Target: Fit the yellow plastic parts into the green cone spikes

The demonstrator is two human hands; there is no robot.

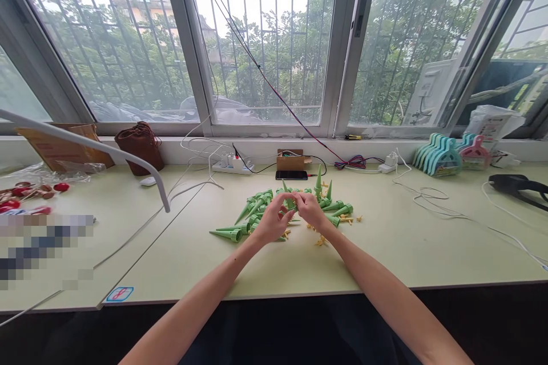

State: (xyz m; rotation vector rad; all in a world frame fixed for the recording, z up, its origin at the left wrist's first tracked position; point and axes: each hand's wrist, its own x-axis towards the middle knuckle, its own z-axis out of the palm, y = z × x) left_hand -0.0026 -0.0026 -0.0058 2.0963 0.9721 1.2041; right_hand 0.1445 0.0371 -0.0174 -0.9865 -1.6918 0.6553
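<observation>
My left hand point(274, 220) curls its fingers and thumb around a green plastic plant watering spike point(290, 203), which is partly hidden by the fingers. Fingertips of my right hand point(311, 209) are closed on the same spike, close against the left fingertips. Any small part between them cannot be made out. Several more green spikes point(233, 234) lie on the table to the left of my hands and behind them. To the right are further spikes point(343, 209), and one stands upright point(318, 183). Small yellow plastic pieces point(320, 240) are scattered under and around my hands.
A phone point(291, 175) lies before a small cardboard box point(293, 161) at the back. Cables and a power strip point(233, 166) run along the wall. Teal clips point(437, 155) and a black device point(520, 185) are at right. A white curved bar point(141, 161) and red items point(21, 191) are left.
</observation>
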